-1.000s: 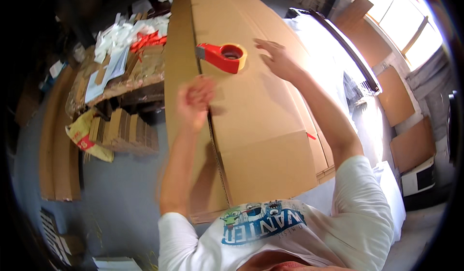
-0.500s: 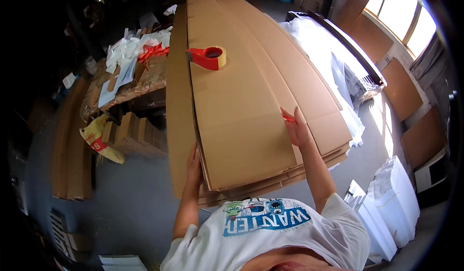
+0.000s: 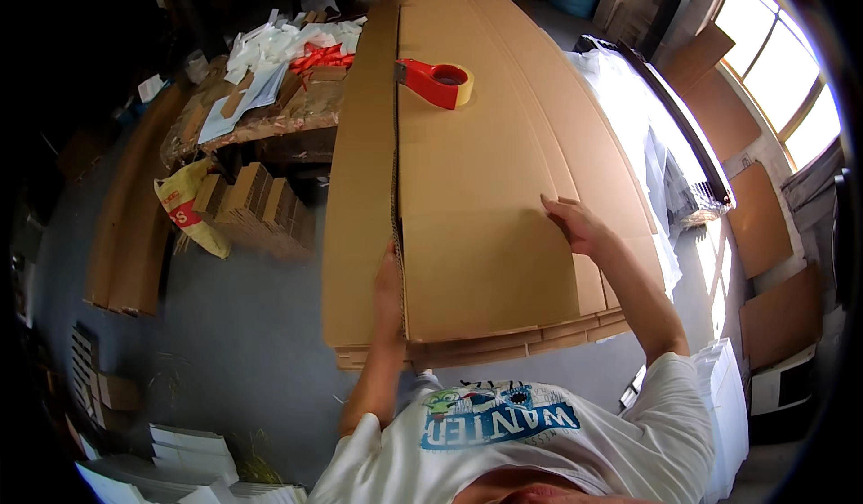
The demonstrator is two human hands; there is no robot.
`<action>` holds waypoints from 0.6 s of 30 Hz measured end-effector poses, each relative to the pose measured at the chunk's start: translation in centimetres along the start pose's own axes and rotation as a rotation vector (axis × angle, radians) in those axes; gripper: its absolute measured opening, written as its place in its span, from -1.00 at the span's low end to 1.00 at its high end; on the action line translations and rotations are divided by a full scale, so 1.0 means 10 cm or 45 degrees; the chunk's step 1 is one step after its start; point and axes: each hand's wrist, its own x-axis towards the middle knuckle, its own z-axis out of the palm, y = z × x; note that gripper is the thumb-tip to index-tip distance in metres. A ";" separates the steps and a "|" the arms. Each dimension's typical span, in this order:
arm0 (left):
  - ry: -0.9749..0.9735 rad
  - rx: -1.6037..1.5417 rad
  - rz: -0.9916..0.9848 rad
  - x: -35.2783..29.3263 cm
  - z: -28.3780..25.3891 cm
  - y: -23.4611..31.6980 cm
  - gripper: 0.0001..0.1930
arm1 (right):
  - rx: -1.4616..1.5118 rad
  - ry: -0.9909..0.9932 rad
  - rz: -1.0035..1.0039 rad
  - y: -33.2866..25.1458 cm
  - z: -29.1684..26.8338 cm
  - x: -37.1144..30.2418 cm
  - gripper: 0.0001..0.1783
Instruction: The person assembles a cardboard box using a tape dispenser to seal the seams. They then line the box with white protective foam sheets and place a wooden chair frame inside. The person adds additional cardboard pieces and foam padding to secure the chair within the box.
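A long brown cardboard sheet [image 3: 485, 261] lies folded on a stack in front of me, with a lower cardboard panel [image 3: 360, 234] along its left side. My left hand [image 3: 388, 288] rests against the sheet's corrugated left edge near the front, fingers stretched along it. On the right part of the top panel is my right hand [image 3: 580, 228], its fingers bent and thumb close to them. The small red object seen in it earlier is now mostly hidden by the fingers. A red tape dispenser [image 3: 427, 83] with a yellowish roll sits farther up the sheet, apart from both hands.
To the left, a cluttered workbench [image 3: 279, 126] carries white scraps and red material. Under it are cardboard bundles [image 3: 256, 203] and a yellow sack [image 3: 193, 212]. White wrapped goods [image 3: 620, 126] stand along the right; white foam pieces [image 3: 724, 414] are at lower right.
My view has shifted, so the bench, sheet and dispenser appear farther right. The right hand's fingers are more bent, and its red object is less visible. The left hand stays at the sheet's edge.
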 end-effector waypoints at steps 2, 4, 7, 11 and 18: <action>0.040 0.268 0.196 0.05 0.00 -0.08 -0.49 | -0.051 0.159 0.075 -0.03 0.04 -0.01 -0.60; 0.147 0.298 0.099 0.09 -0.06 -0.13 -0.52 | -0.114 0.230 0.112 -0.13 0.16 -0.02 -0.61; 0.028 0.358 -0.204 0.26 -0.31 0.06 -0.47 | -0.173 0.243 0.226 -0.24 0.03 -0.05 -0.65; -0.020 0.235 0.088 0.47 -0.13 -0.02 -0.42 | -0.175 0.268 0.270 -0.26 0.13 -0.02 -0.70; 1.173 0.630 0.589 1.07 0.62 -1.20 -0.44 | -0.078 0.320 0.068 -0.11 0.18 0.08 -0.79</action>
